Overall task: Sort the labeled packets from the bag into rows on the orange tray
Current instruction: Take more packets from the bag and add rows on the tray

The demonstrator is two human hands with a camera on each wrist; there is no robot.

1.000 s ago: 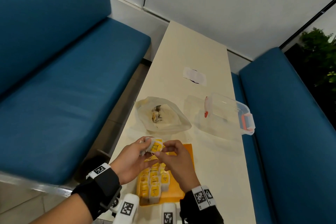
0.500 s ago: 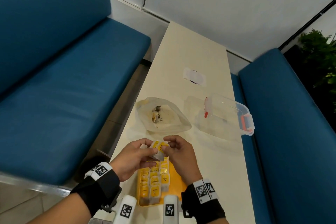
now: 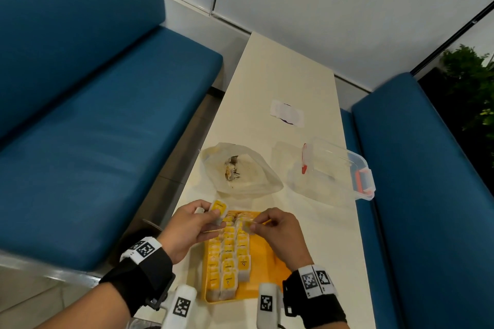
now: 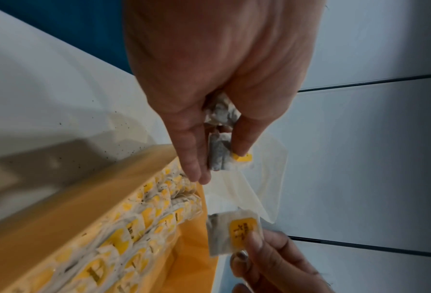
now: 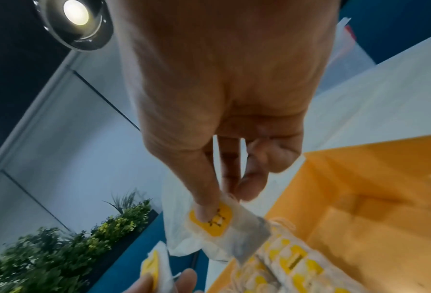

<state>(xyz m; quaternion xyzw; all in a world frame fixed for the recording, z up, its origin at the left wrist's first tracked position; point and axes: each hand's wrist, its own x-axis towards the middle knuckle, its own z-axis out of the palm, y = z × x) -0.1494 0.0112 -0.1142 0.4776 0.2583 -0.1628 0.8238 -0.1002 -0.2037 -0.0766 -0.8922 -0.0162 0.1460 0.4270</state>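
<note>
Now the right hand (image 3: pixel 278 232) pinches one packet (image 3: pixel 247 225) over the tray (image 3: pixel 270 262)'s far end while the left hand (image 3: pixel 191 224) grips spare packets (image 3: pixel 219 208), and a sloppy drop could knock the tight rows (image 3: pixel 230 256) askew.

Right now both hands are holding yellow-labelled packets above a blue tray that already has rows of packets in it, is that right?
Not quite: the tray is orange, not blue, as the head view shows. The rest holds: the left hand and the right hand each hold yellow-labelled packets above it, and rows of packets already lie in it.
</note>
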